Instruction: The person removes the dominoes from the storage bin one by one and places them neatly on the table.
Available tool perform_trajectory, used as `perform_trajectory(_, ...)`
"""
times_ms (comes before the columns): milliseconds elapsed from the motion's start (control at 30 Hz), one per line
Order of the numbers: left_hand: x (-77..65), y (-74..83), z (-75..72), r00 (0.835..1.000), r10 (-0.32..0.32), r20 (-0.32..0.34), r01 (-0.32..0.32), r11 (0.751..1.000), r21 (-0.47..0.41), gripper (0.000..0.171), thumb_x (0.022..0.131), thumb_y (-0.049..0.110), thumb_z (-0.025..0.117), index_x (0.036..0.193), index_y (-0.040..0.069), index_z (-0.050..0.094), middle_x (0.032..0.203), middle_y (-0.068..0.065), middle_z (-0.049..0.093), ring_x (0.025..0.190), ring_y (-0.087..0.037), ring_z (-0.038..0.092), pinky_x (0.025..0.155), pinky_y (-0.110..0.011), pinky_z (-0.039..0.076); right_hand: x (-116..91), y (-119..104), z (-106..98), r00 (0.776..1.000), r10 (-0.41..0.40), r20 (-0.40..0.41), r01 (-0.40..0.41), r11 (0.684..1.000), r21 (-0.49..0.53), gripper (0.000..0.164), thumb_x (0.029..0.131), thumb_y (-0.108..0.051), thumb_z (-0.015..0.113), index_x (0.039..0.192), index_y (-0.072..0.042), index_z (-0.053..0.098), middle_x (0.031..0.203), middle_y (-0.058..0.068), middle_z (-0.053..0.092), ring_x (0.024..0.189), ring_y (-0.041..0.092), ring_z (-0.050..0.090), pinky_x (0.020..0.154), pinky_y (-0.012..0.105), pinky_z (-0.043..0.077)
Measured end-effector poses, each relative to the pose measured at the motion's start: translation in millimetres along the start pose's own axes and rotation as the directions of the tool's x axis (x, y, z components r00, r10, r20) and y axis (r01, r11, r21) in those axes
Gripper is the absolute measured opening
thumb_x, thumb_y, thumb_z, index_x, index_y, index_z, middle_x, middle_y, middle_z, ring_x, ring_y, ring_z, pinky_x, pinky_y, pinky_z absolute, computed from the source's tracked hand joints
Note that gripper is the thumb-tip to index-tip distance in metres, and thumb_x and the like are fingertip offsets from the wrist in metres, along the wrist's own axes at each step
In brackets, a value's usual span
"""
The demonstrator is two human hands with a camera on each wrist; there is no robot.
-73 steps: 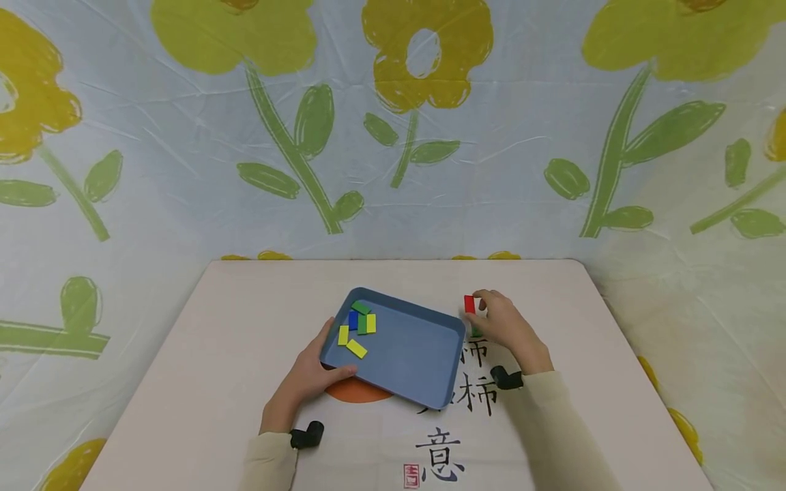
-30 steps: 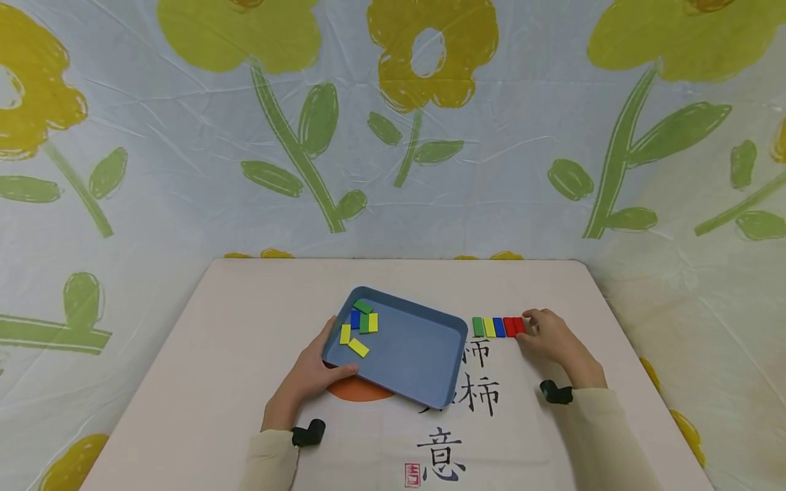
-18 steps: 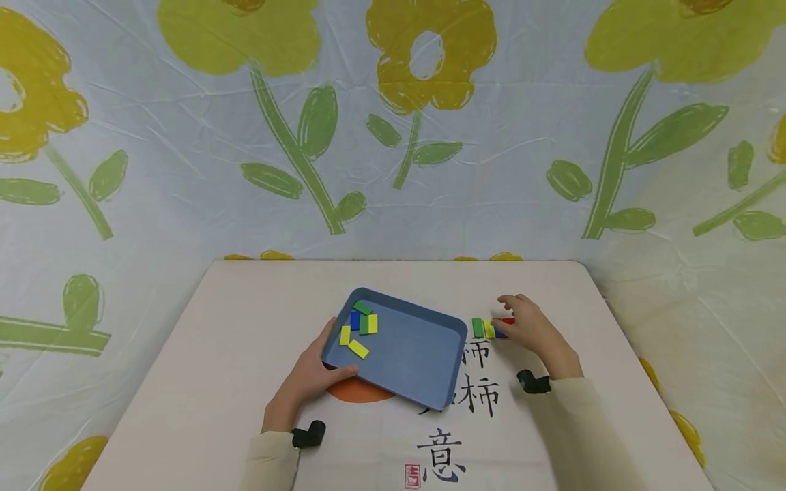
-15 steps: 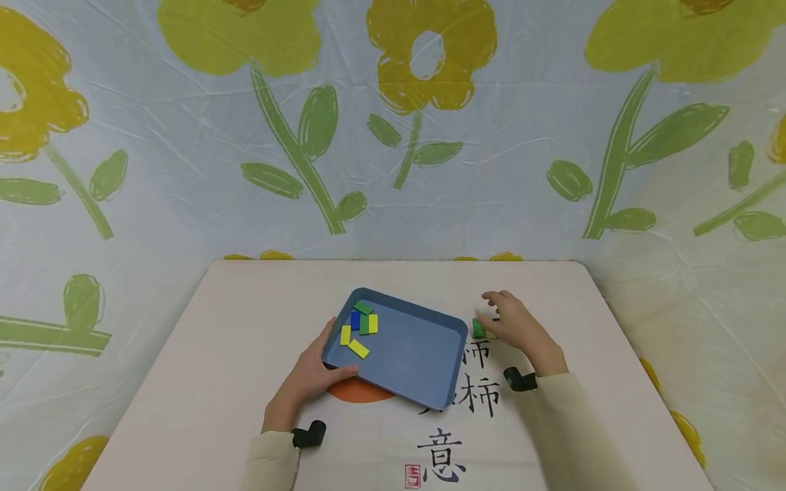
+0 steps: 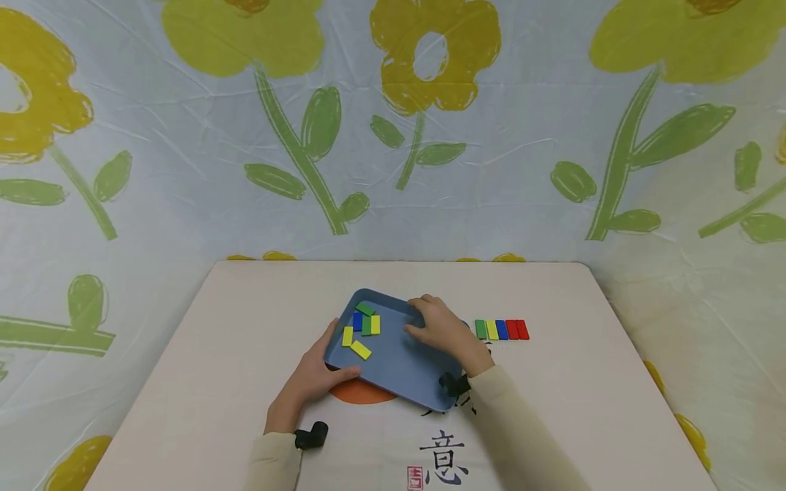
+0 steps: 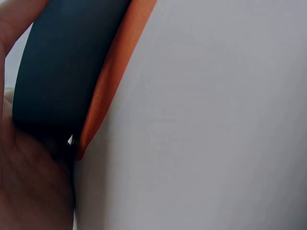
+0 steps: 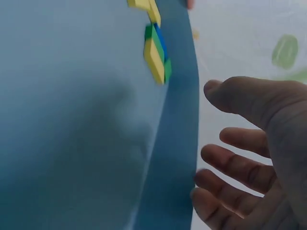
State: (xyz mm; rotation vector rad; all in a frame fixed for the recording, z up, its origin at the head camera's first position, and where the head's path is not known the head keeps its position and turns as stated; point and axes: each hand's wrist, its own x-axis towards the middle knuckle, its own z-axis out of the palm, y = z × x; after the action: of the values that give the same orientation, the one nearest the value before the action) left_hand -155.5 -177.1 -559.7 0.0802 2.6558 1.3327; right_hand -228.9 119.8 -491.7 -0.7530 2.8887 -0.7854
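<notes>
My left hand (image 5: 311, 376) grips the near left corner of a blue rectangular tray (image 5: 399, 372), thumb over its rim. In the left wrist view the dark tray wall (image 6: 62, 67) lies against the palm. Several yellow, green and blue tiles are in the tray's left end, among them a yellow tile (image 5: 361, 350) and a blue tile (image 5: 357, 321). Over the tray's far right part is my right hand (image 5: 443, 329), holding nothing, its fingers apart in the right wrist view. On the table right of the tray, a row of tiles runs green (image 5: 481, 329), yellow, blue, red, red (image 5: 522, 329).
The pale table (image 5: 583, 409) carries a cloth with black characters (image 5: 443, 458), a red seal print (image 5: 415, 477) and an orange shape (image 5: 362, 392) partly under the tray. A flower-patterned curtain (image 5: 503, 170) hangs behind and at both sides.
My right hand has let go of a red tile at the row's right end, then moved left over the row to the tray. The left hand and tray stay put.
</notes>
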Motion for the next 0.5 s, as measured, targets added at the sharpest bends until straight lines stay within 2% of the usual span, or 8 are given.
perform_trajectory(233,-0.7,1.1,-1.3,1.000,-0.007,0.005,0.007,1.000,-0.007,0.119,0.076,0.063,0.084,0.166,0.035,0.012,0.170,-0.006,0.027,0.153,-0.036,0.032,0.120,-0.065,0.032,18,-12,27,0.995,-0.015,0.102,0.010,0.999,0.053,0.055,0.095,-0.031,0.075,0.138,-0.001,0.061,0.119,0.012,0.065,0.105,0.023,0.063,0.093,0.042,0.056)
perform_trajectory(500,-0.8,1.2,-1.9,1.000,-0.003,0.011,0.003,1.000,0.004,0.117,0.077,0.061,0.083,0.166,0.034,0.012,0.169,-0.008,0.029,0.152,-0.038,0.034,0.118,-0.065,0.033,29,-14,51,0.994,-0.001,0.106,-0.005,0.998,0.058,0.052,0.094,-0.032,0.076,0.133,-0.001,0.065,0.113,0.009,0.065,0.095,0.018,0.059,0.085,0.038,0.056)
